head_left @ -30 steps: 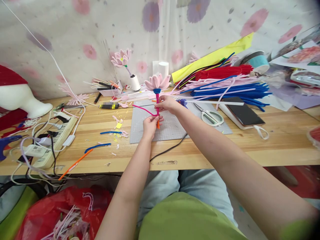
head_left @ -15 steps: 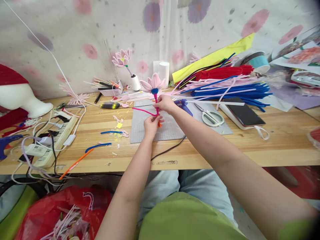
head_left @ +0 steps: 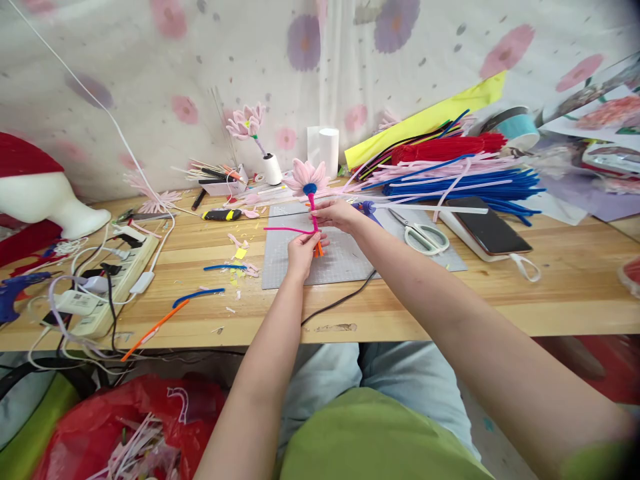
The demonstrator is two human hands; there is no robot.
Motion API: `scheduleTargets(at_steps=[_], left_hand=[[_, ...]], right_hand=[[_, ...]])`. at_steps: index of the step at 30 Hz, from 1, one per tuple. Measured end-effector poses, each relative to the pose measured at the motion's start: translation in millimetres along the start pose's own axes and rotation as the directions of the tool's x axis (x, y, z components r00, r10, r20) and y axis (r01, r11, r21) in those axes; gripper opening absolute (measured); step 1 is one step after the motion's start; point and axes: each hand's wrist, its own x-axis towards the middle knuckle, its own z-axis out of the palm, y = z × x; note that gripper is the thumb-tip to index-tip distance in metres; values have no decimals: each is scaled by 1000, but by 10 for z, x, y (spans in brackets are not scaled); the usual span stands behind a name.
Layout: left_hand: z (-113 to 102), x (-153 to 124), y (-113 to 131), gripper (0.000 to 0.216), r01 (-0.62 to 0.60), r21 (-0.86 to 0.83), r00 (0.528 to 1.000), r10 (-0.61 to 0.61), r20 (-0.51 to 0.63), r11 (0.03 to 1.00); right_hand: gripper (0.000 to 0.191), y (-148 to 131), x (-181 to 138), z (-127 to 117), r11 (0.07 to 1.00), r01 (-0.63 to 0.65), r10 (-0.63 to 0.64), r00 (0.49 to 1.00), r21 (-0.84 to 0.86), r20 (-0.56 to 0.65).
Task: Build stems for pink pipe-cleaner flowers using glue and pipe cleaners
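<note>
A pipe-cleaner flower with pale pink petals and a blue base stands upright between my hands above the grey cutting mat. Magenta pipe cleaner wraps its stem, and a loose magenta end sticks out to the left. Orange stem ends show at the bottom. My left hand pinches the lower stem where the magenta strand comes off. Higher up, the fingers of my right hand close around the stem below the blue base.
Scissors, a glue gun and a phone lie to the right, below pipe-cleaner bundles. A finished flower stands in a white spool. Left are a power strip, a utility knife and scraps.
The loose magenta end has swung up from a downward slant to nearly level. The flower head sits slightly lower in view and tips a little left. Both hands keep hold of the stem.
</note>
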Motion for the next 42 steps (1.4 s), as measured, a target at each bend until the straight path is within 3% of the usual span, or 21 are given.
scheduleTargets(at_steps=[7, 16, 21, 27, 30, 42], left_hand=[[-17, 38, -73, 21, -138, 228, 989, 145, -17, 964], [-41, 44, -108, 21, -236, 469, 966, 260, 13, 851], [-29, 53, -99, 20, -163, 290, 986, 165, 16, 943], [-2, 2, -5, 16, -55, 18, 998, 54, 29, 998], [6, -5, -12, 16, -43, 16, 998, 43, 43, 999], [-8, 18, -89, 12, -179, 215, 982, 187, -16, 960]], right_hand=[[8, -37, -36, 73, 999, -12, 9, 996, -30, -91], [19, -9, 71, 156, 966, -24, -34, 975, -259, -219], [21, -65, 49, 200, 944, -26, -52, 973, -328, -226], [6, -133, -73, 139, 995, -51, 55, 997, -82, 57], [8, -110, -84, 115, 995, -28, 29, 1000, -99, 1], [28, 20, 72, 95, 969, 0, -44, 984, -248, -173]])
